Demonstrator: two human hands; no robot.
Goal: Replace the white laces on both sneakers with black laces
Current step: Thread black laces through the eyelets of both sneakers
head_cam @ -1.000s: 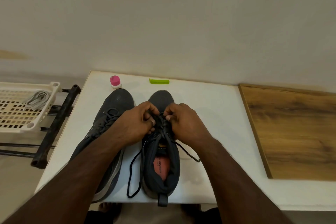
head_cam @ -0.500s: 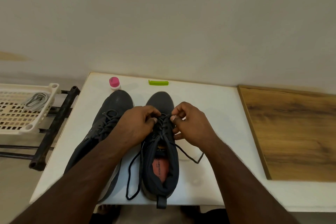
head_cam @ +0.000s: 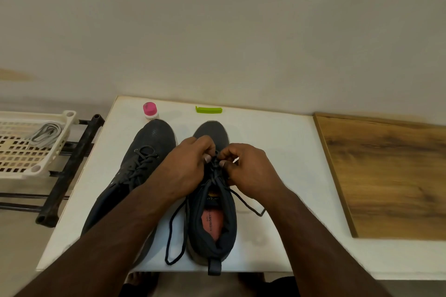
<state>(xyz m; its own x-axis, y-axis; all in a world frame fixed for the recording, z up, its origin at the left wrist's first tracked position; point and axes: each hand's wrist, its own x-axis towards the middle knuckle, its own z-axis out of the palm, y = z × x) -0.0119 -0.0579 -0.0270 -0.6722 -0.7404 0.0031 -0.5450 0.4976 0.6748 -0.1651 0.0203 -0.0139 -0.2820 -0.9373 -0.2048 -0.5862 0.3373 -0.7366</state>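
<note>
Closing back together mid-frame, left hand (head_cam: 187, 166) and right hand (head_cam: 251, 170) pinch black lace (head_cam: 173, 231) over right sneaker (head_cam: 212, 224), bare tabletop (head_cam: 284, 152) rightward.

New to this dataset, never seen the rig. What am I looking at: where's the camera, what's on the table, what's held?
No robot here: a person works with bare hands. The single camera sits on their head, looking forward and down.

On the white table stand two dark sneakers. The left sneaker is already laced in black. The left hand and right hand each pinch the black lace over the right sneaker; its ends trail loose.

Behind: a pink-capped bottle and a green clip. White laces lie in the basket at left.
</note>
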